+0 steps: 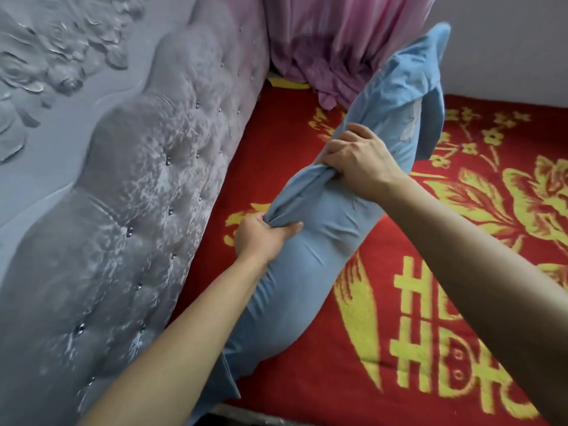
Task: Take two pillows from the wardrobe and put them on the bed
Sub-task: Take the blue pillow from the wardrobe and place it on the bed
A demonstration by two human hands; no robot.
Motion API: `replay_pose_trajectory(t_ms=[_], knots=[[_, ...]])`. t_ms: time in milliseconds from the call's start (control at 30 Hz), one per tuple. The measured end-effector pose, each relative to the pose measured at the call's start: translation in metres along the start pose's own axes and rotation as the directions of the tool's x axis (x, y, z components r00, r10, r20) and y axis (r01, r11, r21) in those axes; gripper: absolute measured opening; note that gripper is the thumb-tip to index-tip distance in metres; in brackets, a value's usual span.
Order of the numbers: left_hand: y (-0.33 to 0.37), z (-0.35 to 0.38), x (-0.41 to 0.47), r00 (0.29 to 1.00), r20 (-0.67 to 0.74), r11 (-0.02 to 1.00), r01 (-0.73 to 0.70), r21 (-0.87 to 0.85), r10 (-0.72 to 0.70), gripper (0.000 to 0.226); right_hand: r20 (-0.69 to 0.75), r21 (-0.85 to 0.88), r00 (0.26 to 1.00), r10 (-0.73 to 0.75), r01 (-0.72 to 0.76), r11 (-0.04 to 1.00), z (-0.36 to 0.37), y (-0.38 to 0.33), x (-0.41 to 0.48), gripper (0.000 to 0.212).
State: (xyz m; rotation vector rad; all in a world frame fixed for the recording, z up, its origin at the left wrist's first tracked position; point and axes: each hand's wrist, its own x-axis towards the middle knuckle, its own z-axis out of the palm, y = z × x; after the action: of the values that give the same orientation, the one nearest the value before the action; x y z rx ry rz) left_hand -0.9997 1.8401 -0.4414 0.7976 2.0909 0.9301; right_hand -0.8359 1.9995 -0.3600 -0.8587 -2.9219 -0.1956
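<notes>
At the far left stands a grey tufted headboard (147,186) studded with small buttons, against a wall with raised floral relief. Just beside it, the left hand (261,238) is pressed together on a bunched fold of a long blue pillow (310,250), pinching the cloth of its cover. The pillow lies slantwise along the head of the bed (430,348), its near end down by the bed's edge and its far end lifted towards a pink curtain (332,47). Further right, the right hand (359,158) has its grip closed on another gathered ridge of the same cover, higher up the pillow.

The pillow is already at the bed, seemingly being settled or straightened next to the headboard, so the first placing looks nearly finished. No second pillow shows here, and the wardrobe is out of view; judging by that, a second one may still need fetching, though I cannot tell for sure.

The red blanket carries yellow flowers and large yellow blocky characters at the right, only partly visible and not clearly readable. No brand shows.
</notes>
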Motion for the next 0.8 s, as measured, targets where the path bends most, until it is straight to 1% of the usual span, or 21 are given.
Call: replay_pose_trajectory(t_ms=[67, 133, 167, 200, 233, 267, 300, 367, 400, 433, 467, 500, 533, 600, 667, 700, 733, 767, 800], knots=[[-0.019, 0.01, 0.016, 1.0, -0.003, 0.998, 0.028, 0.05, -0.028, 0.044, 0.01, 0.01, 1.0, -0.013, 0.012, 1.0, 0.036, 0.002, 0.009, 0.032], [-0.046, 0.03, 0.027, 0.997, 0.014, 0.986, 0.069, 0.155, -0.072, 0.045, 0.108, 0.031, 0.994, -0.001, -0.002, 1.0, 0.09, -0.005, 0.008, 0.032], [-0.059, 0.043, 0.031, 0.995, 0.011, 0.977, 0.093, 0.191, -0.097, 0.044, 0.175, 0.041, 0.983, 0.047, -0.055, 0.998, 0.118, -0.011, 0.004, 0.034], [-0.07, 0.057, 0.037, 0.993, 0.001, 0.971, 0.113, 0.208, -0.116, 0.043, 0.227, 0.058, 0.966, 0.125, -0.141, 0.988, 0.146, -0.017, -0.002, 0.038], [-0.077, 0.069, 0.043, 0.991, -0.019, 0.967, 0.132, 0.219, -0.131, 0.042, 0.25, 0.086, 0.945, 0.213, -0.241, 0.967, 0.173, -0.023, -0.007, 0.044], [-0.082, 0.08, 0.051, 0.989, -0.049, 0.961, 0.146, 0.233, -0.138, 0.042, 0.232, 0.127, 0.928, 0.291, -0.326, 0.937, 0.199, -0.029, -0.008, 0.05], [-0.088, 0.088, 0.061, 0.987, -0.089, 0.955, 0.15, 0.255, -0.132, 0.044, 0.193, 0.164, 0.919, 0.343, -0.375, 0.912, 0.22, -0.035, -0.007, 0.055], [-0.101, 0.09, 0.083, 0.984, -0.165, 0.937, 0.113, 0.332, -0.061, 0.049, 0.081, 0.248, 0.901, 0.427, -0.433, 0.866, 0.255, -0.05, 0.002, 0.062], [-0.111, 0.084, 0.095, 0.981, -0.194, 0.92, 0.078, 0.384, -0.002, 0.053, 0.064, 0.303, 0.865, 0.497, -0.492, 0.817, 0.271, -0.057, 0.005, 0.063], [-0.124, 0.076, 0.107, 0.975, -0.217, 0.898, 0.048, 0.437, 0.054, 0.057, 0.105, 0.368, 0.808, 0.58, -0.573, 0.732, 0.287, -0.065, 0.005, 0.066], [-0.14, 0.066, 0.12, 0.969, -0.231, 0.879, 0.035, 0.475, 0.086, 0.061, 0.196, 0.399, 0.74, 0.643, -0.659, 0.637, 0.304, -0.074, 0.0, 0.073], [-0.158, 0.056, 0.134, 0.968, -0.236, 0.87, 0.044, 0.491, 0.084, 0.065, 0.288, 0.382, 0.7, 0.654, -0.71, 0.592, 0.322, -0.085, -0.01, 0.08], [-0.178, 0.048, 0.146, 0.97, -0.237, 0.868, 0.071, 0.491, 0.055, 0.067, 0.332, 0.337, 0.703, 0.63, -0.711, 0.617, 0.338, -0.098, -0.02, 0.081], [-0.219, 0.036, 0.16, 0.972, -0.234, 0.855, 0.127, 0.502, -0.007, 0.064, 0.313, 0.292, 0.775, 0.549, -0.629, 0.721, 0.362, -0.124, -0.037, 0.075], [-0.255, 0.033, 0.16, 0.977, -0.211, 0.839, 0.112, 0.532, 0.003, 0.057, 0.211, 0.32, 0.822, 0.529, -0.569, 0.757, 0.373, -0.146, -0.041, 0.068], [-0.267, 0.035, 0.158, 0.979, -0.2, 0.837, 0.088, 0.539, 0.025, 0.054, 0.146, 0.336, 0.814, 0.562, -0.575, 0.746, 0.375, -0.155, -0.04, 0.066], [-0.275, 0.037, 0.157, 0.979, -0.199, 0.844, 0.072, 0.531, 0.041, 0.053, 0.099, 0.344, 0.776, 0.623, -0.614, 0.71, 0.376, -0.16, -0.04, 0.066], [-0.279, 0.038, 0.157, 0.978, -0.203, 0.856, 0.071, 0.512, 0.041, 0.052, 0.088, 0.348, 0.697, 0.711, -0.691, 0.634, 0.376, -0.163, -0.042, 0.067], [-0.279, 0.039, 0.159, 0.977, -0.212, 0.867, 0.081, 0.492, 0.029, 0.052, 0.112, 0.348, 0.571, 0.814, -0.79, 0.506, 0.375, -0.164, -0.046, 0.071]])
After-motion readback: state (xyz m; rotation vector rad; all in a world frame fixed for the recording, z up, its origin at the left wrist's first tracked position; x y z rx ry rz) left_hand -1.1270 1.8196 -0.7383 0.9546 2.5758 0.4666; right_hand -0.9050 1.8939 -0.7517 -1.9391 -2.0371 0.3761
